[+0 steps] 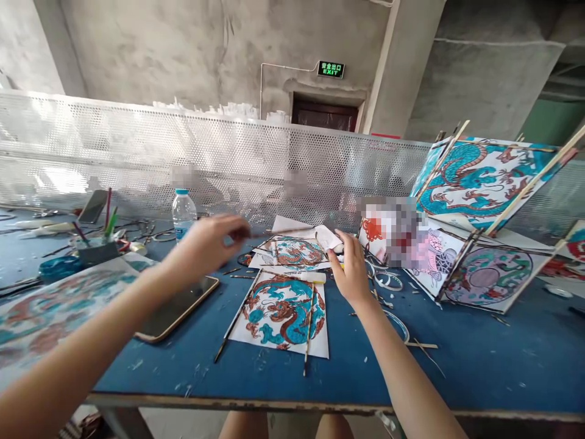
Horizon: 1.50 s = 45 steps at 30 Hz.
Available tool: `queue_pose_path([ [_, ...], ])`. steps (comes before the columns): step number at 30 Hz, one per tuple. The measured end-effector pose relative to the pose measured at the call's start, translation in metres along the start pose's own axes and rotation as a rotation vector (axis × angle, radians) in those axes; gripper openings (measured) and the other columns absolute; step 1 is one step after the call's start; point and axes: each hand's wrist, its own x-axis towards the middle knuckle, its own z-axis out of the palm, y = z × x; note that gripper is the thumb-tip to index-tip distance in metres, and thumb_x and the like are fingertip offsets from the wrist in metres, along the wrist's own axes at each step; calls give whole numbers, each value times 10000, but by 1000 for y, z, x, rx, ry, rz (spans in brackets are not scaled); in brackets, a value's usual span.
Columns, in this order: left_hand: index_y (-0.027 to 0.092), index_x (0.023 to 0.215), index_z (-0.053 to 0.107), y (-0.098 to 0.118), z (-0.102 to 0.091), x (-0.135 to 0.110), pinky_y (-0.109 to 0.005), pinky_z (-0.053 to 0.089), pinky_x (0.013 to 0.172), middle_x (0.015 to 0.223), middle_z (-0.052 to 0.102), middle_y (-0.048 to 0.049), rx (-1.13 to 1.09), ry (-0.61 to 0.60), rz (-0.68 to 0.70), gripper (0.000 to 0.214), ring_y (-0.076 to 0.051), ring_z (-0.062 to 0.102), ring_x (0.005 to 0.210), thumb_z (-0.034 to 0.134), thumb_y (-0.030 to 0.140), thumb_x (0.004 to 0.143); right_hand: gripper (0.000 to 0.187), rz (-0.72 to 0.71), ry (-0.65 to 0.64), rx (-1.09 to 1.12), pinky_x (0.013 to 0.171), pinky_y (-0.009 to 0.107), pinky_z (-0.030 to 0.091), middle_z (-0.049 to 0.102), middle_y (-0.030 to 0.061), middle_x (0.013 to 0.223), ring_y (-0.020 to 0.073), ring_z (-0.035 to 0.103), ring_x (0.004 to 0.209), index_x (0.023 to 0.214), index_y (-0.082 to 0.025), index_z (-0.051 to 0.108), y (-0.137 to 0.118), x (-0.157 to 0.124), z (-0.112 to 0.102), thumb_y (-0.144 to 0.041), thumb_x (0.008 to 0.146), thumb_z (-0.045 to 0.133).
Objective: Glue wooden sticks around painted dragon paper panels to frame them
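Note:
My left hand [208, 242] is raised over the blue table [479, 360], its fingers pinched on a thin bamboo stick [278, 231] that points right. My right hand [351, 268] rests on the table beside a painted dragon sheet [283, 314], fingers curled at the edge of a smaller dragon sheet [297, 251] and near a white glue tube [313, 277]. Two bamboo sticks lie along the near sheet's sides.
A phone [178, 311] lies left of the sheet, a water bottle [183, 213] behind it. Finished dragon lanterns [479, 183] stand at the right. A brush holder [98, 244] and a large painted sheet [55, 311] are at the left. A perforated metal screen [137, 152] backs the table.

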Motion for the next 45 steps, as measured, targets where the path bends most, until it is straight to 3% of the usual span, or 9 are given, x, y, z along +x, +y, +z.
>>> queue_pose_path([
  [3, 212, 788, 597, 3, 42, -14, -248, 460, 680, 812, 642, -18, -223, 1, 98, 124, -130, 582, 723, 478, 246, 787, 370, -45, -36, 47, 1015, 403, 314, 484, 87, 1271, 217, 406, 1203, 1277, -214, 419, -2, 3, -4, -311, 939, 302],
  [6, 190, 792, 585, -6, 73, -21, -238, 469, 682, 806, 648, -18, -348, -37, 115, 123, -127, 592, 727, 484, 259, 807, 335, -46, -217, 144, 921, 362, 388, 602, 75, 1110, 210, 516, 1067, 1127, -214, 562, -2, 3, -4, -318, 945, 301],
  [9, 183, 804, 587, -19, 90, -26, -236, 471, 692, 806, 655, -22, -382, -28, 103, 124, -133, 599, 743, 499, 270, 810, 298, 15, -488, 171, 760, 308, 437, 667, 49, 866, 193, 592, 851, 921, -208, 641, -3, 0, -2, -324, 929, 366],
  [12, 179, 825, 590, -30, 98, -30, -251, 475, 717, 838, 660, -35, -396, -61, 81, 130, -145, 603, 768, 503, 274, 808, 193, 40, -607, 131, 711, 290, 429, 674, 35, 872, 191, 596, 824, 896, -218, 647, -7, -4, 1, -309, 878, 478],
  [19, 157, 862, 589, -38, 104, -32, -280, 471, 748, 856, 656, -48, -484, -183, -1, 158, -158, 602, 774, 538, 285, 784, 170, 67, -708, 186, 764, 309, 434, 671, 49, 960, 197, 598, 889, 930, -219, 664, -4, -8, 5, -280, 840, 533],
  [25, 154, 841, 602, -40, 99, -35, -243, 475, 670, 802, 662, -29, -687, -763, 30, 201, -149, 606, 724, 649, 280, 692, 196, 268, -1095, 478, 612, 256, 447, 657, 16, 762, 160, 613, 697, 915, -192, 596, -8, -12, -4, -295, 751, 625],
  [28, 151, 792, 603, -38, 96, -39, -233, 464, 648, 770, 653, -19, -710, -944, 67, 198, -147, 597, 708, 675, 283, 664, 197, 293, -1325, 574, 571, 228, 435, 648, 10, 730, 154, 615, 684, 835, -176, 585, -15, -15, -5, -297, 702, 667],
  [37, 161, 745, 585, -31, 86, -42, -211, 431, 578, 714, 645, 10, -692, -1115, 95, 179, -137, 576, 653, 696, 222, 618, 239, 251, -1504, 578, 560, 199, 423, 627, -1, 718, 128, 581, 666, 755, -155, 610, -26, -21, 7, -329, 633, 718],
  [45, 166, 821, 607, -35, 88, -43, -225, 454, 631, 772, 650, -1, -736, -1181, 111, 264, -156, 586, 712, 725, 266, 608, 255, 278, -1548, 663, 551, 193, 433, 622, 2, 714, 122, 577, 650, 764, -144, 626, -23, -26, 12, -336, 628, 726],
])
